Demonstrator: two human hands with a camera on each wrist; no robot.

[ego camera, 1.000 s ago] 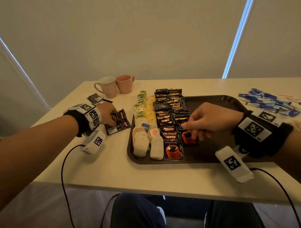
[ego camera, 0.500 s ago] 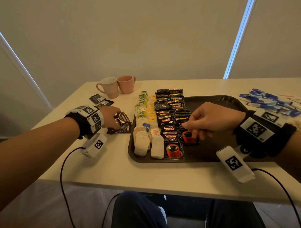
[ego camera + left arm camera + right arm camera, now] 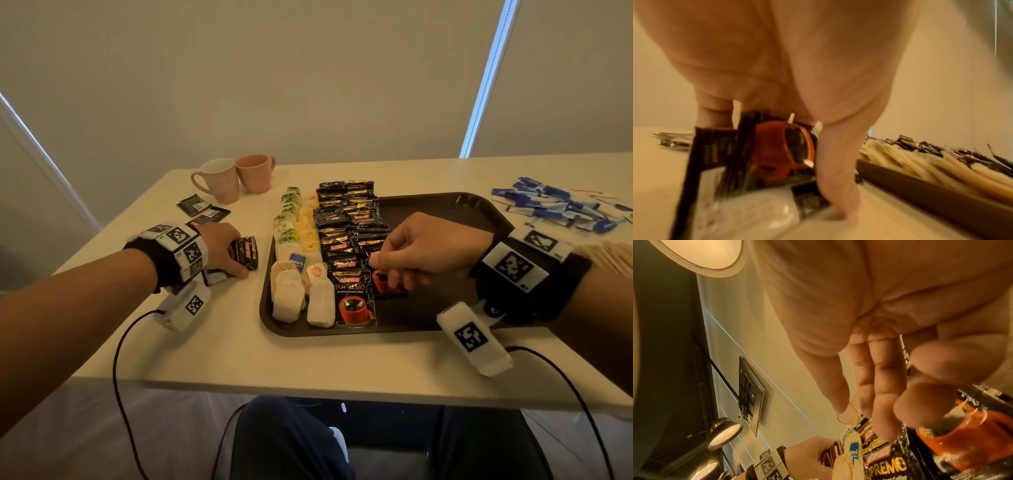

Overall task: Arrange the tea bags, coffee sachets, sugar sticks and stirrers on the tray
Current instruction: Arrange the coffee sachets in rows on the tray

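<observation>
My left hand [image 3: 238, 262] grips a black coffee sachet [image 3: 245, 253] with an orange cup print [image 3: 772, 146], stood on edge on the table just left of the brown tray [image 3: 442, 205]. My right hand [image 3: 385, 272] is over the tray's middle, its curled fingers holding a coffee sachet [image 3: 388, 286] at the near end of the second sachet row. Rows of tea bags [image 3: 287, 298] and coffee sachets [image 3: 346, 219] fill the tray's left part. Blue sugar sticks [image 3: 555, 209] lie on the table at the far right, and a tan bundle [image 3: 613, 255] that looks like stirrers is beyond my right wrist.
Two pink mugs [image 3: 219, 180] stand at the back left. A few loose dark sachets [image 3: 202, 209] lie in front of them. The right half of the tray is bare. Cables from both wrists hang over the table's near edge [image 3: 308, 387].
My left hand has slid right toward the tray with its coffee sachet, which has tipped up on edge. My right hand has stayed on its sachet.
</observation>
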